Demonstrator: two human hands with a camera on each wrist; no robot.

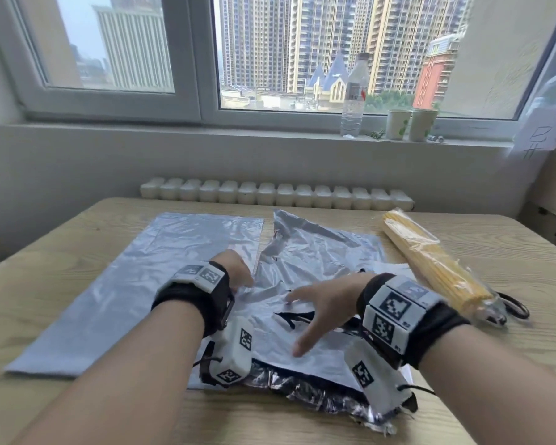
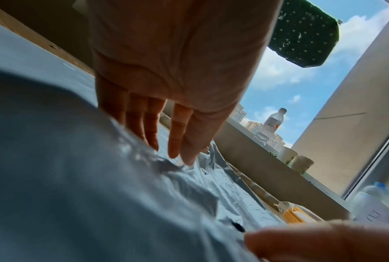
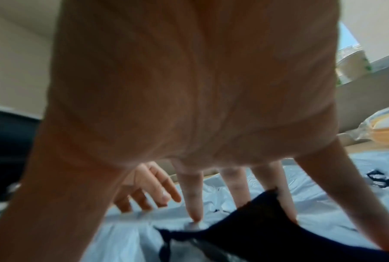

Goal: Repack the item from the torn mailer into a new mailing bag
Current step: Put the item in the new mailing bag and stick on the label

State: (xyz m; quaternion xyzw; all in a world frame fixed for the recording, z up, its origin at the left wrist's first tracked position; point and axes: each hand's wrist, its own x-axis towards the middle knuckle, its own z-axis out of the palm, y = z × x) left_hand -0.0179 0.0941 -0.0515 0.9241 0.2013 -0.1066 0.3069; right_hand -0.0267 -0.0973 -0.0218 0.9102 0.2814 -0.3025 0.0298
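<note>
A crumpled grey torn mailer (image 1: 315, 252) lies mid-table, with black-edged rips (image 1: 294, 319) and shiny dark lining at its near edge (image 1: 318, 395). My left hand (image 1: 238, 274) rests on the mailer's left part, with straight fingers (image 2: 153, 134) touching the plastic. Over the ripped area lies my right hand (image 1: 312, 316), its fingers (image 3: 194, 203) spread and their tips on the film beside a dark torn flap (image 3: 256, 230). A flat, smooth grey mailing bag (image 1: 135, 284) lies to the left. A long yellow bundle in clear wrap (image 1: 430, 261) lies on the table to the right, outside both bags.
Black-handled scissors (image 1: 515, 308) lie under the bundle's near end. On the windowsill behind stand a clear water bottle (image 1: 353, 94) and two paper cups (image 1: 411, 123). A white radiator (image 1: 276, 194) runs along the wooden table's (image 1: 45, 252) far edge.
</note>
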